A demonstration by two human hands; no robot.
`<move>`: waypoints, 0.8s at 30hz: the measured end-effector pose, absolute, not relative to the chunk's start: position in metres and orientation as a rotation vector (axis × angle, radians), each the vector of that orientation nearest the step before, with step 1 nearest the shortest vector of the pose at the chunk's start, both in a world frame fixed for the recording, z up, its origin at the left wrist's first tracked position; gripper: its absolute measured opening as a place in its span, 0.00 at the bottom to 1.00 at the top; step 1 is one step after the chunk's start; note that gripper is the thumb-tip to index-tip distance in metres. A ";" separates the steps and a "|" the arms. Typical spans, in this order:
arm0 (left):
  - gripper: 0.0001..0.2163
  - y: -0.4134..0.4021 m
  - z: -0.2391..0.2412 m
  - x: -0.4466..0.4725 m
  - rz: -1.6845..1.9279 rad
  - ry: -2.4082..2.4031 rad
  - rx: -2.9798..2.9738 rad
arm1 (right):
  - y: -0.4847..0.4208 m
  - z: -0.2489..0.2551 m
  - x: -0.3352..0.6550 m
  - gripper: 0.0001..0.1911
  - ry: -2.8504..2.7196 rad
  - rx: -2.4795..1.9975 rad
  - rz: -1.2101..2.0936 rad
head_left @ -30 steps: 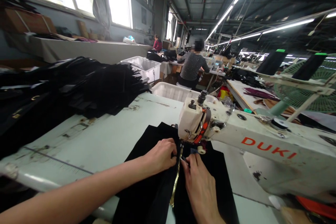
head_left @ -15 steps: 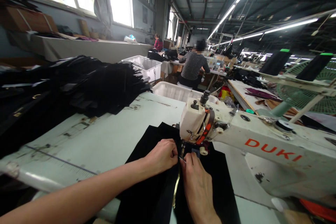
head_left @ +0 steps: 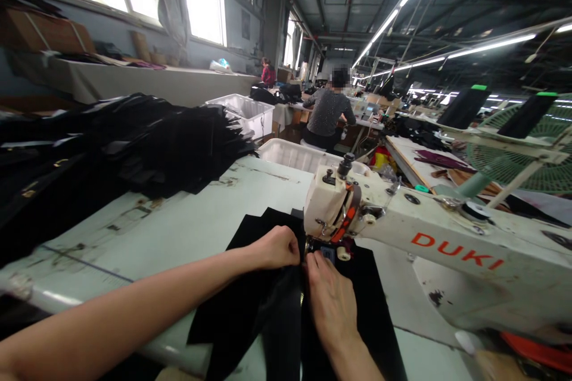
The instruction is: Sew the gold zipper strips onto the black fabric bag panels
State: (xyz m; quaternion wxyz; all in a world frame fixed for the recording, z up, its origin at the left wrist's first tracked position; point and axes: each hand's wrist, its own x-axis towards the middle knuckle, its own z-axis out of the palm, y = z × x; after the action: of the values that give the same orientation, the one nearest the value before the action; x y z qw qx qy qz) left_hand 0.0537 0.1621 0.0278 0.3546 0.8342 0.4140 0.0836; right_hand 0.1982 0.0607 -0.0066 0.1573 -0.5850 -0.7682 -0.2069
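Black fabric (head_left: 373,303) lies under the head of a white sewing machine (head_left: 451,244), partly hanging toward me. My left hand (head_left: 279,248) is closed in a pinch on the fabric's raised edge, just left of the needle area. My right hand (head_left: 333,297) lies on the fabric right beside the presser foot, fingers together and bent down. What its fingertips hold is hidden. A strip of gold zipper teeth (head_left: 302,297) shows only faintly between the two hands, mostly covered by a fold of the fabric.
A big pile of black fabric pieces (head_left: 179,143) covers the table's left side. Beyond the table (head_left: 214,205) stand white plastic bins (head_left: 286,155). Black thread cones (head_left: 465,108) and a green fan (head_left: 504,158) are at right. A co-worker (head_left: 328,113) sits ahead, facing away.
My left hand has shifted slightly up, lifting and folding the fabric's left part over the zipper. The thin metal piece seen at my right fingertips is now out of sight.
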 end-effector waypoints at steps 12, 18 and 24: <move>0.06 0.166 0.036 0.044 0.215 1.051 2.090 | 0.060 -0.002 0.192 0.04 -2.128 -1.864 -0.377; 0.07 0.161 0.031 0.047 0.253 1.030 2.069 | 0.063 0.002 0.191 0.06 -2.134 -1.868 -0.361; 0.03 0.178 0.032 0.044 0.202 0.997 1.995 | 0.064 0.001 0.195 0.20 -2.216 -1.782 -0.359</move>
State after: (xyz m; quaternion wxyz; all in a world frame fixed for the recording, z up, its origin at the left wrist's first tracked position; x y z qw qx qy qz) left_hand 0.0442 0.1778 0.0319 0.4359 0.8018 0.4007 0.0813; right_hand 0.1955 0.0637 0.0006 0.1372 -0.6159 -0.7658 -0.1239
